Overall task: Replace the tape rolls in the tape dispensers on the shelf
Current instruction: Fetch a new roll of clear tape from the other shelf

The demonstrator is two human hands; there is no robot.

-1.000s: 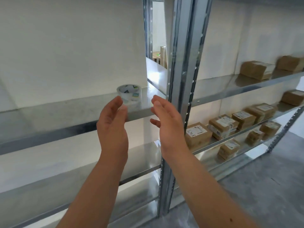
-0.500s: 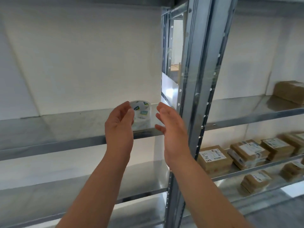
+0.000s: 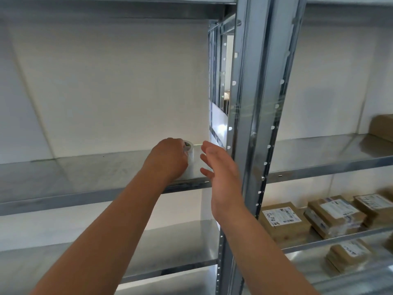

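At frame centre, left hand cups the clear, stiff, light tape roll; right hand hovers spread; rim grip suits.

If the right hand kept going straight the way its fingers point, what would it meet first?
Most likely the tape roll, just beyond the right hand, whose open fingers point up and left towards it. The left hand already covers the roll's other side. Depth is uncertain.

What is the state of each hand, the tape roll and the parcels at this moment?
Left hand: closed over the tape roll.
Right hand: open, empty, beside the roll.
Clear tape roll: upright on the metal shelf, mostly hidden.
Brown cardboard parcels: sealed, labelled.
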